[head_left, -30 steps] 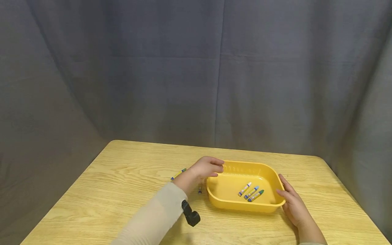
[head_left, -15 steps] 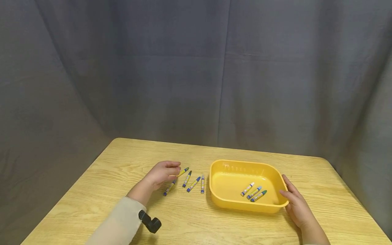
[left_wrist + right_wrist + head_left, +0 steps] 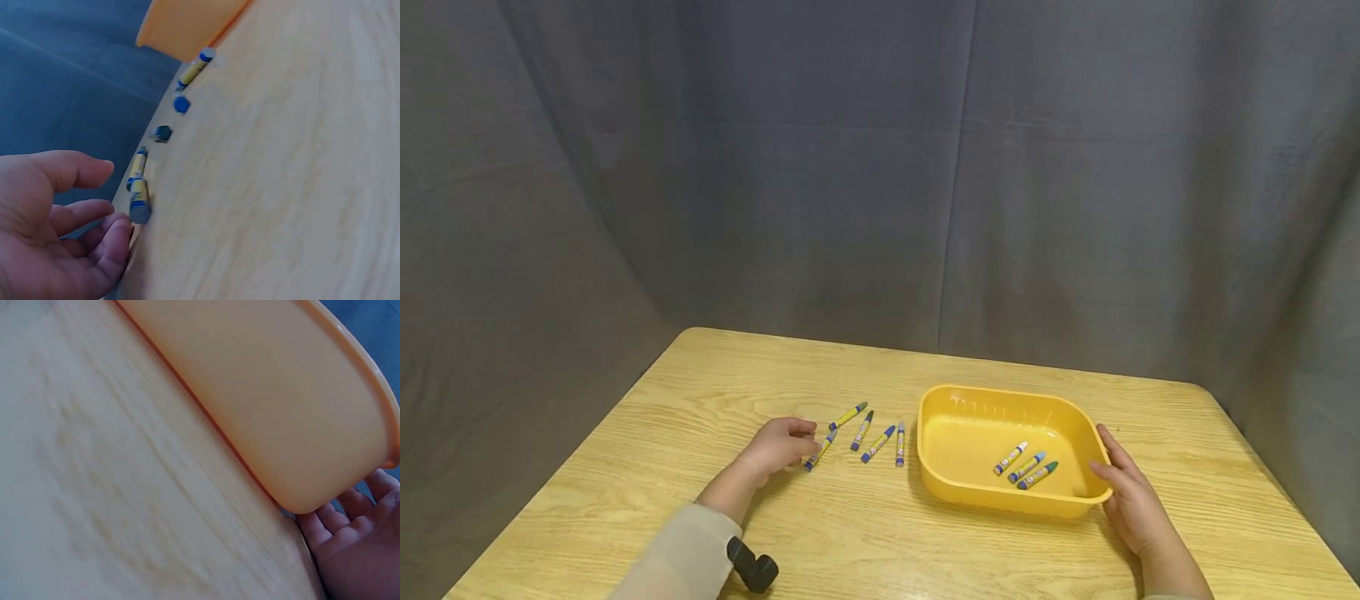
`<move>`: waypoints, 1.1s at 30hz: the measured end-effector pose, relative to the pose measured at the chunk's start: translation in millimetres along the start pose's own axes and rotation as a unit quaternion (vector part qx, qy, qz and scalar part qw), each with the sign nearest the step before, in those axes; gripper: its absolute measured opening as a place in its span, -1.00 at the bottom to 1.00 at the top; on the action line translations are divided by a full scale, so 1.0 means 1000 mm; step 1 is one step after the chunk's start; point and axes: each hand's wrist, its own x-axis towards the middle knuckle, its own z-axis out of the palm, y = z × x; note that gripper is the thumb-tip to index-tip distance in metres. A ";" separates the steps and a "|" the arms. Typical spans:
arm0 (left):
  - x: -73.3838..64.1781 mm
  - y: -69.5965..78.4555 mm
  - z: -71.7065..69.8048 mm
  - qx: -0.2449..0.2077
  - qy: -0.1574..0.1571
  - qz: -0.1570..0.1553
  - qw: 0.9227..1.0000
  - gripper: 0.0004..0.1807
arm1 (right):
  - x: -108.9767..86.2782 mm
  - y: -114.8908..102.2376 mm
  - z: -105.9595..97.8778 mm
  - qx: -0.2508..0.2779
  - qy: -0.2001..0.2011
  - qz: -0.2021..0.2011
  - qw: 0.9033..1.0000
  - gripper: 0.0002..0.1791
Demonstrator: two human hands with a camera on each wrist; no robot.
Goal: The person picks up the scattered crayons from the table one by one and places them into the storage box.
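Note:
My left hand [image 3: 777,447] is beside the leftmost crayon [image 3: 822,450] on the table, its fingers loosely bent. In the left wrist view a gap shows between thumb and fingers, and the fingertips are close to that crayon's blue end [image 3: 140,211]; whether they touch it I cannot tell. My right hand [image 3: 1138,506] holds the right end of a yellow tray [image 3: 992,497], thumb over the rim and fingers along the outside. Inside the tray lie a white crayon [image 3: 1011,457], a light blue crayon [image 3: 1027,467] and a green crayon [image 3: 1038,475].
Several more crayons lie in a loose row between left hand and tray, among them a dark green one [image 3: 862,431], a blue one [image 3: 878,443] and a pale one [image 3: 900,444]. A grey curtain [image 3: 820,183] hangs behind the wooden table [image 3: 700,392].
My left hand has moved left from the tray's left rim to the leftmost crayon, bringing the row of crayons into sight. My right hand stays at the tray. The head view has shifted slightly.

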 end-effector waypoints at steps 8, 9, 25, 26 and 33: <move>-0.001 0.006 0.014 0.152 0.032 0.043 0.987 -0.48 | 0.000 0.001 0.000 0.008 0.000 -0.007 1.000 -0.23; -0.002 0.006 0.015 0.164 0.033 0.048 0.985 -0.50 | 0.001 0.001 0.000 0.007 0.000 -0.008 1.000 -0.23; 0.001 0.007 0.014 0.063 -0.004 0.014 0.998 -0.60 | 0.000 0.000 0.001 0.010 -0.005 0.000 1.000 -0.22; 0.001 0.009 0.014 0.042 -0.007 0.010 0.999 -0.61 | 0.000 0.000 0.001 0.009 -0.004 0.000 1.000 -0.22; 0.012 0.024 0.014 -0.084 -0.050 -0.007 0.995 -0.59 | -0.001 0.000 0.001 0.030 -0.003 -0.004 1.000 -0.20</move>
